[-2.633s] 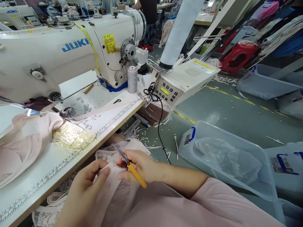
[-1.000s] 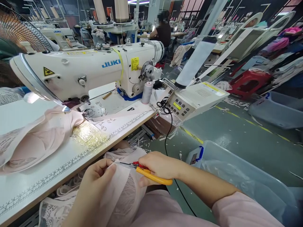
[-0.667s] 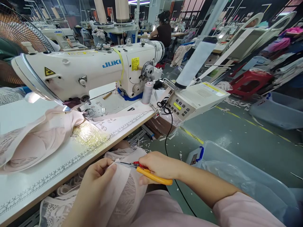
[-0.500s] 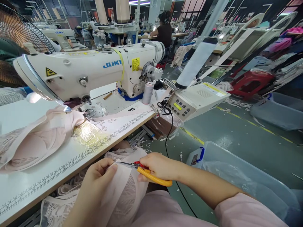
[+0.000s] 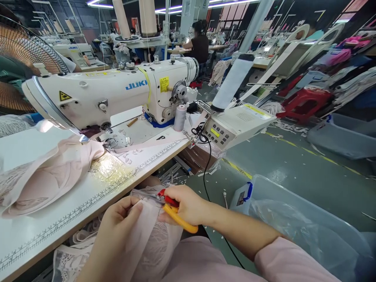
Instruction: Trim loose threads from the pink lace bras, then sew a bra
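My left hand [image 5: 117, 219] pinches the top edge of a pale pink lace garment piece [image 5: 155, 243] held over my lap. My right hand [image 5: 185, 203] is closed round small thread snips with a yellow and red handle [image 5: 174, 213], their tip at the fabric edge by my left thumb. Both hands are just below the front edge of the white sewing table [image 5: 73, 203]. More pink garments [image 5: 44, 176] lie heaped on the table's left, beside the needle of the white JUKI sewing machine [image 5: 111, 92].
A grey thread spool [image 5: 179, 116] and a control box [image 5: 232, 125] stand at the table's right end, with a black cable hanging down. A clear plastic bin [image 5: 293, 223] sits on the floor to my right. A fan [image 5: 20, 58] is far left. Another person works at the back.
The view tilted up from my lap to take in the whole machine. My right hand turned the snips and drew them closer to my left thumb at the fabric edge.
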Demonstrator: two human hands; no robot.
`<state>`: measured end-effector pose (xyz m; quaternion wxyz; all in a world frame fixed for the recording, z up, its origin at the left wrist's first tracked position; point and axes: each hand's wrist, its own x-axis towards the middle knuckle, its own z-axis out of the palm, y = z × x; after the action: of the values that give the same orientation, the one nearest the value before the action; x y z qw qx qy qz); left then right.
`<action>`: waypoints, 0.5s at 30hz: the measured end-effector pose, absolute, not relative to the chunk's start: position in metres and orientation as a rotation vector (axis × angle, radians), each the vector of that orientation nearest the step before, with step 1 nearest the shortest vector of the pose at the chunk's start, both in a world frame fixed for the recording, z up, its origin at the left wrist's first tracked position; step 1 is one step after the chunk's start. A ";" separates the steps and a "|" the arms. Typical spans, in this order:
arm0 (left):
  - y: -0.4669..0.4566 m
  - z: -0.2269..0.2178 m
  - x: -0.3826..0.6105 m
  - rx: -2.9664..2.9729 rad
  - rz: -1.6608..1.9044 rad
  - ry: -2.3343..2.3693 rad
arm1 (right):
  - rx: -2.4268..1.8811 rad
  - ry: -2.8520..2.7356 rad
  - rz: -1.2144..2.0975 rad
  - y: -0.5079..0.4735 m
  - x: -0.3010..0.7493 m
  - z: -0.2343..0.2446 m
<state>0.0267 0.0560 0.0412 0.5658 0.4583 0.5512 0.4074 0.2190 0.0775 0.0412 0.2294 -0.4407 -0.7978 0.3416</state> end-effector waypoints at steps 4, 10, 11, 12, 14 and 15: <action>0.058 0.037 0.022 1.307 1.008 1.357 | -1.188 -2.312 0.882 0.079 0.204 0.039; 0.032 0.023 0.021 2.271 0.985 1.574 | -1.056 -2.119 0.852 0.077 0.203 0.045; 0.023 0.020 0.019 2.424 0.925 1.601 | -1.026 -2.025 0.892 0.074 0.205 0.047; 0.013 0.015 0.015 2.535 0.842 1.645 | -1.008 -1.925 0.944 0.070 0.207 0.050; -0.007 0.002 -0.003 2.615 0.692 1.816 | -1.022 -1.725 1.011 0.062 0.216 0.053; -0.019 -0.005 -0.017 2.609 0.656 1.895 | -1.015 -1.714 1.040 0.059 0.222 0.054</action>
<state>-0.0167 -0.0189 -0.0050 -0.0742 0.7907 0.5743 0.1987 0.2219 0.0592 0.0540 0.4325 -0.4073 -0.6877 0.4172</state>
